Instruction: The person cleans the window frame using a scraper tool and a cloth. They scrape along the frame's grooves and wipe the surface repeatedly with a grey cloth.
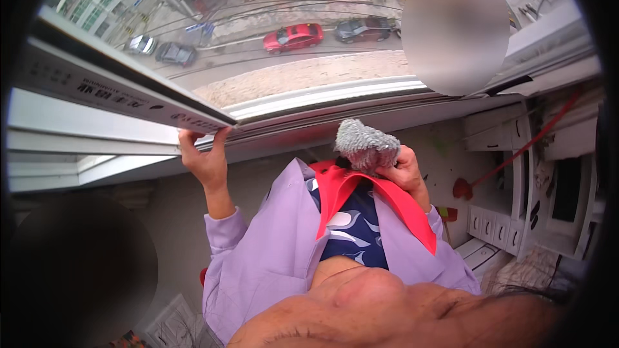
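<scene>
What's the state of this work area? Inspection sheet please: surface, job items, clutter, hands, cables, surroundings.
Surface: white window frame, in front of the person; fine dirt can't be judged.
Job's things: fluffy grey cloth, bunched up; window sash, at left.
Clutter: red-handled floor tool, at right.
Hands: left hand at the sash's lower edge, grip unclear; right hand closed on the cloth.
Cables: thin dark wires outside; nothing seen indoors.
Surroundings: red car on the street; white cabinet drawers at right.

Head cam: L fisheye, nr, looks dn @ hands (206,166).
</scene>
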### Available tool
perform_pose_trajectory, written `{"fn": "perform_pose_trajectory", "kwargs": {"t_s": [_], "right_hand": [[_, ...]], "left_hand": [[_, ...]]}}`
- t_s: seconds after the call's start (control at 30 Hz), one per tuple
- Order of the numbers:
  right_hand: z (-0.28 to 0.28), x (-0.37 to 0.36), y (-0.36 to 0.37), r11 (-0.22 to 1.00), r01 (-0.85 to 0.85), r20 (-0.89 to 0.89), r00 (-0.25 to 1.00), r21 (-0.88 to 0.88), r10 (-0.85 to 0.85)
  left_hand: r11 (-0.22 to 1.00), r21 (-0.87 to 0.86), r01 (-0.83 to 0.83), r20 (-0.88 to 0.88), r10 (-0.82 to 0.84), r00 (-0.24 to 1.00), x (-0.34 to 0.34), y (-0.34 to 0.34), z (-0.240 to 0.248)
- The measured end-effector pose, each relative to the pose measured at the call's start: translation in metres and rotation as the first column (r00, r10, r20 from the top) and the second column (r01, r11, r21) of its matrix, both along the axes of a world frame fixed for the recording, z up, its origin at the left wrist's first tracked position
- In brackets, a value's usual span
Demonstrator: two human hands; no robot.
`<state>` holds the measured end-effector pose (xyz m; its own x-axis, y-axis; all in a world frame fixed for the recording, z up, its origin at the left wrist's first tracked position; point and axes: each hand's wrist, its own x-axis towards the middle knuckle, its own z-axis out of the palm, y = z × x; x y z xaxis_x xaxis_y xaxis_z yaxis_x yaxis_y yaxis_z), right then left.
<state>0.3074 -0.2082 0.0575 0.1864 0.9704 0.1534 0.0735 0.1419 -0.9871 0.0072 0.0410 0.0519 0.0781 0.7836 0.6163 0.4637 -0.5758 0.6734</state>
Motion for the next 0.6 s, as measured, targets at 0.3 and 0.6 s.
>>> {"fn": "perform_pose_trajectory", "kwargs": {"t_s": [0.3, 0.6], "right_hand": [[0.02, -0.009, 0.047, 0.955, -0.295, -0.022, 0.955, 0.035, 0.296], [0.019, -0.025, 0.071, 0.97, -0.23, 0.112, 0.965, -0.075, 0.237]], "left_hand": [[0.827, 0.017, 0.562, 0.283, -0.543, 0.791, 0.015, -0.048, 0.016], [0.584, -0.341, 0.737, 0.669, -0.4, 0.626, 0.044, -0.084, 0.003]]}}
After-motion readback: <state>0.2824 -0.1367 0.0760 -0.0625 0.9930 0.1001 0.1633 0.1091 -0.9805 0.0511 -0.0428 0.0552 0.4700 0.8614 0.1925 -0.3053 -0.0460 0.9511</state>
